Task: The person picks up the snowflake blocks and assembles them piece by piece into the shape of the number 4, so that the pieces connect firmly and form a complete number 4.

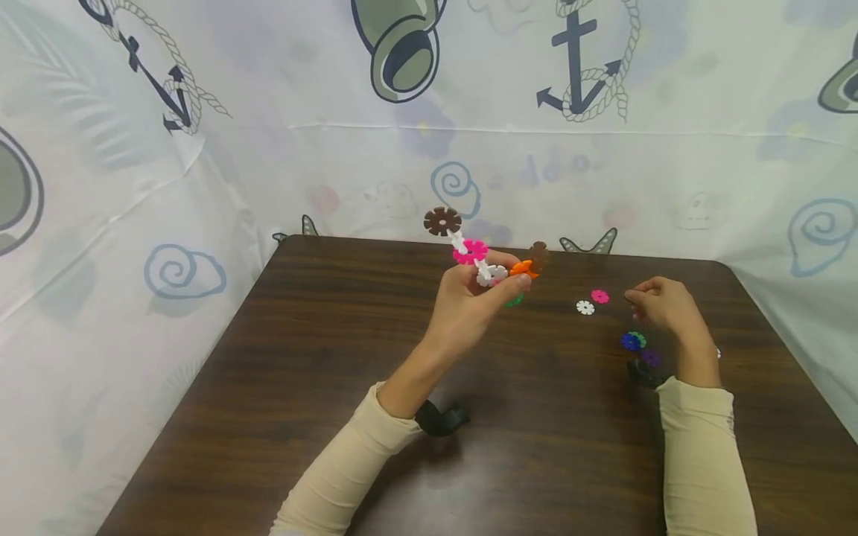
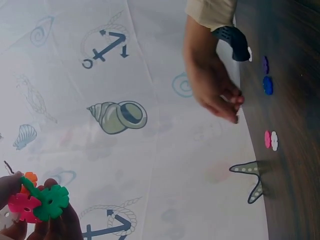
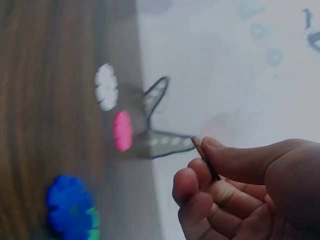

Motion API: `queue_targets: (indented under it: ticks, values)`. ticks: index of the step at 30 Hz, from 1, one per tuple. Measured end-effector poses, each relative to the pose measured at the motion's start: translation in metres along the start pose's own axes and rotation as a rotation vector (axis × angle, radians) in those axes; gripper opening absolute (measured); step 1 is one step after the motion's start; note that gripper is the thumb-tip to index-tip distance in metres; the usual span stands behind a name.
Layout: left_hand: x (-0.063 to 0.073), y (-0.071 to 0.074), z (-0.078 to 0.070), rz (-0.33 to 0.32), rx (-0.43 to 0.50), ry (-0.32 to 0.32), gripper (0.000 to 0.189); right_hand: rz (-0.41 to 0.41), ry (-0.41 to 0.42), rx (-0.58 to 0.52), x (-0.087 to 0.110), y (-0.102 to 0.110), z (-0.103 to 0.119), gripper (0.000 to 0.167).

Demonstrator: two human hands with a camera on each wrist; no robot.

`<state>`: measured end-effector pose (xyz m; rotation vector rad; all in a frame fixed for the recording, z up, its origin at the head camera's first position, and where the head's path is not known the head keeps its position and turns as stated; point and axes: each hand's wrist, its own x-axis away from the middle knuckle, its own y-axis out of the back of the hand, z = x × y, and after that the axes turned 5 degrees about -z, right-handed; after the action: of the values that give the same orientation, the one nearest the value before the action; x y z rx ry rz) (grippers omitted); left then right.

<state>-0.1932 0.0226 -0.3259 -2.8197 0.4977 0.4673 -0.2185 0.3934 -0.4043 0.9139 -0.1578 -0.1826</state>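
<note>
My left hand point(image 1: 462, 309) grips a chain of notched plastic discs point(image 1: 471, 251) above the table. Brown, white, pink and orange discs show in the head view. A green disc point(image 2: 51, 202) and a pink one point(image 2: 24, 207) stand out by the fingers in the left wrist view. Off to the right, my right hand point(image 1: 663, 304) is raised over the table, apart from the chain. Between its thumb and fingertips it pinches a thin brown disc point(image 3: 206, 159), seen nearly edge-on in the right wrist view.
On the dark wooden table point(image 1: 322, 357) lie loose discs: white point(image 1: 585, 307), pink point(image 1: 599, 296), blue point(image 1: 631, 341) over green, and purple point(image 1: 651, 359). Another white one point(image 1: 719, 353) is partly behind the right forearm. A printed cloth point(image 1: 268, 164) hangs behind the table.
</note>
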Motion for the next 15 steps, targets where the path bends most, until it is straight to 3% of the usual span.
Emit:
queue_targets:
  ticks: [10,15]
  values:
    - [0.0,0.0,0.002,-0.016,-0.008,-0.052,0.016,-0.156,0.096,-0.178,0.027,0.019,0.055,0.052]
    - [0.0,0.0,0.001,-0.013,-0.008,-0.066,0.016,-0.171,0.108,-0.291,0.043,0.026,0.078,0.049]
